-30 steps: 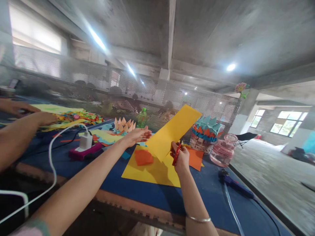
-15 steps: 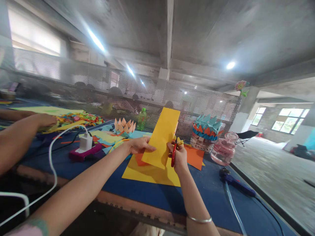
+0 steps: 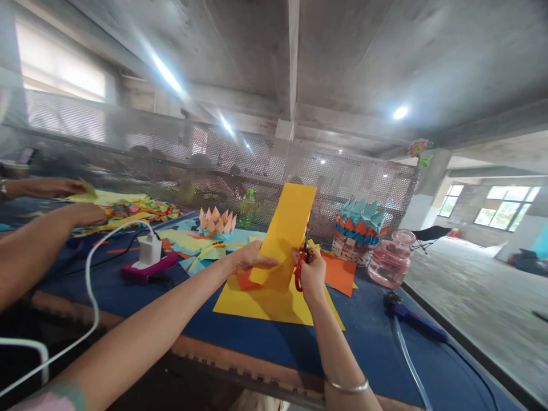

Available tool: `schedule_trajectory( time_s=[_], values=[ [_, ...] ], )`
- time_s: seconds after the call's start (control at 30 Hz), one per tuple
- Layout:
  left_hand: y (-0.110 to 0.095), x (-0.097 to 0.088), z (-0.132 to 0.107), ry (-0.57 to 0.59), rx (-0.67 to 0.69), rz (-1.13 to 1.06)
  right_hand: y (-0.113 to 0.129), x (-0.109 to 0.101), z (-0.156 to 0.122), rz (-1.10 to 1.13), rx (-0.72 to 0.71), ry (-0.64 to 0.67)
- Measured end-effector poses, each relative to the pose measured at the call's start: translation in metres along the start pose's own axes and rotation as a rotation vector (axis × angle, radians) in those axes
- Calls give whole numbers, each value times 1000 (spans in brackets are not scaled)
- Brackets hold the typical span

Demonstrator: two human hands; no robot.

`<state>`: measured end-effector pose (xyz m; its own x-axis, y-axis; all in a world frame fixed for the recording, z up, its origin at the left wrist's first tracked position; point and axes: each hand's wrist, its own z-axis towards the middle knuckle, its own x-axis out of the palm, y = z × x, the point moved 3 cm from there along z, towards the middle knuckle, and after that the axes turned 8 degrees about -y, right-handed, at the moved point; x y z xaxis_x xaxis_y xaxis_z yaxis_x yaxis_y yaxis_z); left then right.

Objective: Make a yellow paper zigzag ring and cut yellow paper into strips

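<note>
My left hand (image 3: 250, 260) pinches the lower left edge of an upright yellow paper strip (image 3: 286, 228). My right hand (image 3: 309, 273) is closed on red-handled scissors (image 3: 300, 264), whose blades point up along the strip's right edge. Both hands hover over a large yellow sheet (image 3: 274, 302) lying flat on the blue table (image 3: 240, 331). An orange paper piece (image 3: 340, 273) lies just right of my right hand, and a smaller orange piece (image 3: 244, 279) shows under my left hand.
Another person's hands (image 3: 81, 214) work at the left beside colourful paper scraps (image 3: 137, 206). A white charger (image 3: 149, 250) sits on a pink block. Nearby stand a paper crown (image 3: 216, 220), green bottle (image 3: 247, 206), decorated basket (image 3: 355, 234), pink glass jar (image 3: 390, 260) and blue glue gun (image 3: 409, 319).
My left hand went from open and apart to gripping the yellow strip. The strip swung upright and the scissors came up against its right edge.
</note>
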<state>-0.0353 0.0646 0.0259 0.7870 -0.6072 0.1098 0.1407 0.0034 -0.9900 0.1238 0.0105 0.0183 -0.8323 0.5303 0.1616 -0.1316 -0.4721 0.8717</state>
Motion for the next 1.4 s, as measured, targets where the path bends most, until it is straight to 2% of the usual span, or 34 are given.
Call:
schedule_trajectory(
  time_s=[0.1,0.17,0.27,0.43,0.6,0.73,0.97,1.1,1.4],
  values=[
    [0,-4,2,-51,24,-12,6,1,-5,43,61,2],
    [-4,-10,2,-103,58,-25,7,4,-8,48,147,48],
    [-14,-21,3,-220,114,-66,7,10,-14,8,237,190],
    [-30,-38,3,-387,298,-158,14,20,-26,102,254,450],
    [-39,-45,1,-472,419,-221,24,26,-36,302,387,659],
    [-41,-48,1,-513,428,-266,27,27,-40,293,391,760],
    [-42,-53,2,-591,392,-379,28,25,-44,329,399,825],
    [-43,-52,2,-576,386,-390,23,26,-44,300,415,858],
    [-42,-49,2,-531,413,-376,24,25,-44,275,400,843]
  ],
)
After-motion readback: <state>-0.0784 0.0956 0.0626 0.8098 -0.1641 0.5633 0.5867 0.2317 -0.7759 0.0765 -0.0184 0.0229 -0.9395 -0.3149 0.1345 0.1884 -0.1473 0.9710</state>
